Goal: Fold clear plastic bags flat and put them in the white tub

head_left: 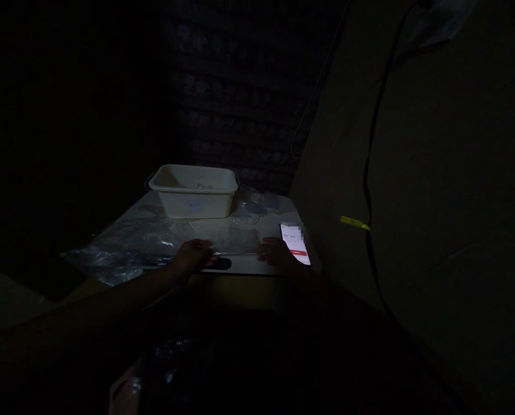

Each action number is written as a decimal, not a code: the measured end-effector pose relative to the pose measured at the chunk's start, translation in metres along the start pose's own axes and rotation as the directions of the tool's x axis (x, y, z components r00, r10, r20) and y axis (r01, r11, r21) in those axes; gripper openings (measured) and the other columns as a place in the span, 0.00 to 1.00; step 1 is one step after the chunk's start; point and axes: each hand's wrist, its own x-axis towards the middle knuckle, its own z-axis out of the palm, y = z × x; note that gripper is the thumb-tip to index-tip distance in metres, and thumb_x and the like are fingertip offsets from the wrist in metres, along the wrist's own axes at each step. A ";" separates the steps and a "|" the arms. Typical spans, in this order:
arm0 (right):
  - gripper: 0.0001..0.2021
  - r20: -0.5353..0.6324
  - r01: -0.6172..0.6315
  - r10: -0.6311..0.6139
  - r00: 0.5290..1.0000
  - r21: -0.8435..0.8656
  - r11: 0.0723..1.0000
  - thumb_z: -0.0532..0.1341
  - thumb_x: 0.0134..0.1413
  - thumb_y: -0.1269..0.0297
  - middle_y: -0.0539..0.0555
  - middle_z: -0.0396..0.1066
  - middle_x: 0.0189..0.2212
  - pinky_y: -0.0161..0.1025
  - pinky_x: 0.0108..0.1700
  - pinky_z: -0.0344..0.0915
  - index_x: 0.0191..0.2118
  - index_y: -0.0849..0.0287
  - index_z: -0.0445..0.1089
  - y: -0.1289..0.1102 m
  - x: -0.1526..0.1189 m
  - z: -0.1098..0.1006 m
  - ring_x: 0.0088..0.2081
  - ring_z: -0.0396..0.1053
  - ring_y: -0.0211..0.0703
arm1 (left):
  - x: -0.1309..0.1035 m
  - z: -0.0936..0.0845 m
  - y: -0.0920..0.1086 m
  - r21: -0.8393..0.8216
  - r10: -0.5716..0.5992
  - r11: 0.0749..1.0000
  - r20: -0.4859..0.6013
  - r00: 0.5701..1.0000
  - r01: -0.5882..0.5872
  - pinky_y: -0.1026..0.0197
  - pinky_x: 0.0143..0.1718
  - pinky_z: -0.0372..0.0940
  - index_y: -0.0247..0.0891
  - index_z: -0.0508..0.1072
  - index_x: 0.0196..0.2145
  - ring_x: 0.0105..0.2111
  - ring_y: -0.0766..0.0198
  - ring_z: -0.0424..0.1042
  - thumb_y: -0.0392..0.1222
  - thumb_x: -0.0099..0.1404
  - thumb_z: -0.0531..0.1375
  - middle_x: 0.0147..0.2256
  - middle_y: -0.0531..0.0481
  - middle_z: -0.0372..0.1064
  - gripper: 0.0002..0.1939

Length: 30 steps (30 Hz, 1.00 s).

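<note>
From here in the gloom, the person's left hand (193,253) pinches one side of a flat sheet of clear plastic (240,239); the right hand (275,252) curls at its other side, its grip too dark to tell. The plastic is at the near edge of a white, flat-topped table (252,267), in front of an off-white rectangular tub (196,205).

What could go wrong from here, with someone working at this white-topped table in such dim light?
The rectangular phone with the lit white screen lies near the right edge of the table, close to the right hand; a nudge might knock it off. Crumpled clear plastic sheeting seems to hang over the left front corner and could slip if tugged. The thin clear plastic between the left hand and right hand is hard to make out and might be fumbled.
</note>
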 end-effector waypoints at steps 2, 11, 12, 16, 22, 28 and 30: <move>0.18 -0.029 0.006 -0.009 1.000 -0.094 0.996 0.55 0.37 0.71 0.49 0.68 0.22 0.30 0.18 0.57 0.39 0.60 0.55 -0.001 0.002 -0.002 0.19 0.64 0.34 | 0.002 -0.003 -0.001 0.074 0.025 0.997 -0.012 1.000 -0.024 0.65 0.25 0.65 0.32 0.60 0.34 0.22 0.67 0.69 0.31 0.50 0.55 0.21 0.51 0.66 0.11; 0.15 -0.120 0.207 -0.433 0.893 -0.745 0.634 0.52 0.39 0.71 0.56 0.66 0.31 0.40 0.38 0.59 0.38 0.63 0.62 -0.013 0.005 0.004 0.35 0.63 0.43 | 0.017 -0.017 0.007 0.774 0.622 0.303 0.281 0.730 -0.556 0.57 0.42 0.56 0.31 0.62 0.42 0.41 0.58 0.62 0.42 0.55 0.46 0.41 0.42 0.62 0.18; 0.15 -0.069 0.265 -0.498 0.865 -0.780 0.567 0.50 0.40 0.71 0.56 0.66 0.34 0.40 0.41 0.58 0.39 0.62 0.62 -0.014 0.007 0.008 0.37 0.62 0.43 | 0.018 -0.013 0.008 0.767 0.619 0.218 0.369 0.693 -0.603 0.57 0.45 0.53 0.30 0.60 0.44 0.45 0.58 0.58 0.42 0.55 0.45 0.45 0.40 0.59 0.20; 0.18 0.141 0.440 -0.608 0.781 -0.816 0.376 0.46 0.45 0.72 0.59 0.61 0.42 0.39 0.47 0.54 0.44 0.66 0.59 -0.016 0.015 0.032 0.45 0.57 0.43 | 0.025 0.013 0.006 0.770 0.530 0.063 0.513 0.675 -0.635 0.55 0.49 0.45 0.20 0.50 0.50 0.52 0.54 0.44 0.42 0.58 0.43 0.52 0.31 0.44 0.26; 0.19 0.378 0.520 -0.601 0.704 -0.851 0.073 0.41 0.52 0.66 0.62 0.58 0.46 0.41 0.51 0.46 0.46 0.69 0.58 -0.007 0.028 0.053 0.50 0.51 0.43 | 0.035 0.038 -0.003 0.776 0.466 -0.112 0.592 0.657 -0.620 0.50 0.47 0.46 0.21 0.51 0.49 0.52 0.51 0.44 0.38 0.58 0.42 0.51 0.29 0.45 0.23; 0.22 0.405 0.440 -0.529 0.746 -0.896 -0.065 0.39 0.53 0.60 0.63 0.54 0.49 0.45 0.51 0.45 0.48 0.69 0.54 0.008 0.030 0.042 0.52 0.48 0.45 | 0.037 0.039 -0.012 0.803 0.427 -0.224 0.591 0.685 -0.553 0.52 0.47 0.46 0.20 0.52 0.49 0.52 0.52 0.45 0.40 0.60 0.40 0.51 0.31 0.47 0.23; 0.24 0.381 0.402 -0.505 0.774 -0.913 -0.073 0.39 0.52 0.58 0.63 0.52 0.51 0.47 0.51 0.43 0.50 0.70 0.52 0.012 0.029 0.038 0.52 0.46 0.47 | 0.038 0.038 -0.016 0.826 0.426 -0.232 0.561 0.709 -0.514 0.52 0.48 0.45 0.20 0.52 0.49 0.52 0.51 0.44 0.42 0.60 0.39 0.51 0.31 0.46 0.25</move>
